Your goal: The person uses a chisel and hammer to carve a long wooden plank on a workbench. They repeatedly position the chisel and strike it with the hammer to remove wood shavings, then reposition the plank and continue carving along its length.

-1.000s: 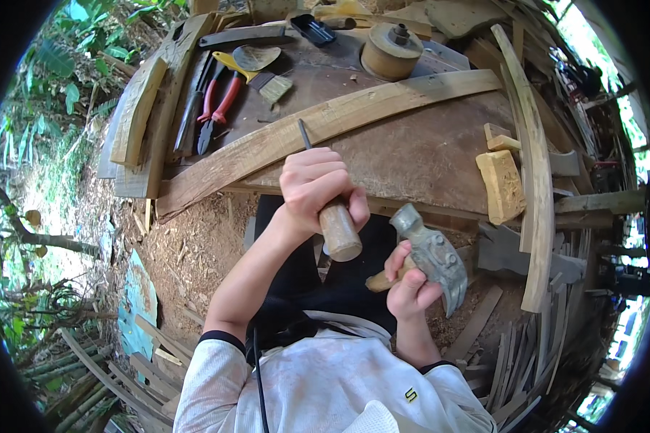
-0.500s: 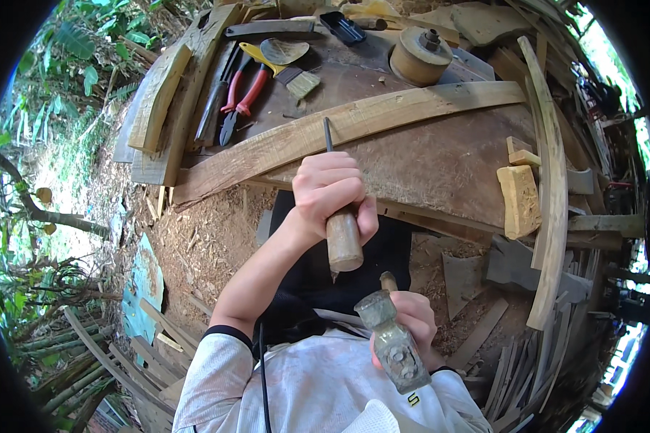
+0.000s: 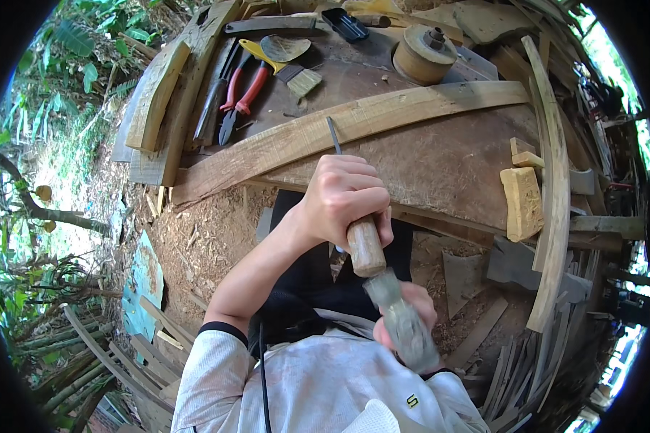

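Observation:
My left hand (image 3: 347,198) is wrapped round the wooden handle of a chisel (image 3: 367,249). The thin metal blade points away from me, and its tip meets a long pale wooden plank (image 3: 282,141) lying across the table. Close to the handle's butt end is the head of a hammer (image 3: 404,325), smeared by motion. Its striking face is at or almost at the handle; I cannot tell whether they touch. My right hand (image 3: 417,307) grips the hammer, whose handle is mostly hidden behind the head.
On the brown table (image 3: 440,169) lie red-handled pliers (image 3: 244,97), a yellow-handled brush (image 3: 296,76), a round wooden block with a bolt (image 3: 425,56) and a black tray (image 3: 344,25). A yellowish wood block (image 3: 521,204) sits by a long curved strip (image 3: 552,180) at the right.
The hammer head has come up to the chisel's butt. My left hand and the chisel handle have shifted a little to the right, while the blade's tip stays on the plank.

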The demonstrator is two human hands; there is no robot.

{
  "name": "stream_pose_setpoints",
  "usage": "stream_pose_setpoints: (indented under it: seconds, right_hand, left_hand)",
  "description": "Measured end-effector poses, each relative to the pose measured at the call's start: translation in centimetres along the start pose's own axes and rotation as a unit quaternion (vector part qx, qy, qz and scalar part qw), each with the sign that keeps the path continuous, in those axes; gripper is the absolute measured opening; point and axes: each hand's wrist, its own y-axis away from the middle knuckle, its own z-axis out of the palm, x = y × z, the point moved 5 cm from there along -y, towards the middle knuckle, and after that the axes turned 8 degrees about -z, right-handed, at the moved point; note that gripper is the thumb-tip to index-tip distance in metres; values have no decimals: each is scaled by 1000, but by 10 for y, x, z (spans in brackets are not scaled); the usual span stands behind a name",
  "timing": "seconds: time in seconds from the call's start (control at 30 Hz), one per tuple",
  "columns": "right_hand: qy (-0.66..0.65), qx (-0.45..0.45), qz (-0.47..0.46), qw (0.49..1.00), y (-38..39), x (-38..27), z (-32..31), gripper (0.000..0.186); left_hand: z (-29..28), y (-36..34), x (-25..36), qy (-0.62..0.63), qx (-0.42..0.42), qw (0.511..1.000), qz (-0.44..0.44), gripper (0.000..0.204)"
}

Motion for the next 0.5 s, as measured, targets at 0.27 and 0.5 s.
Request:
stream_pose_setpoints:
  seconds: [0.27, 0.5]
  right_hand:
    - [-42, 22, 9, 999, 4, 9, 2, 56]
    - [4, -5, 90, 996, 6, 8, -2, 38]
  left_hand:
    - [6, 2, -3, -19, -9, 1000, 9, 36]
    - [8, 0, -3, -24, -6, 1000, 0, 34]
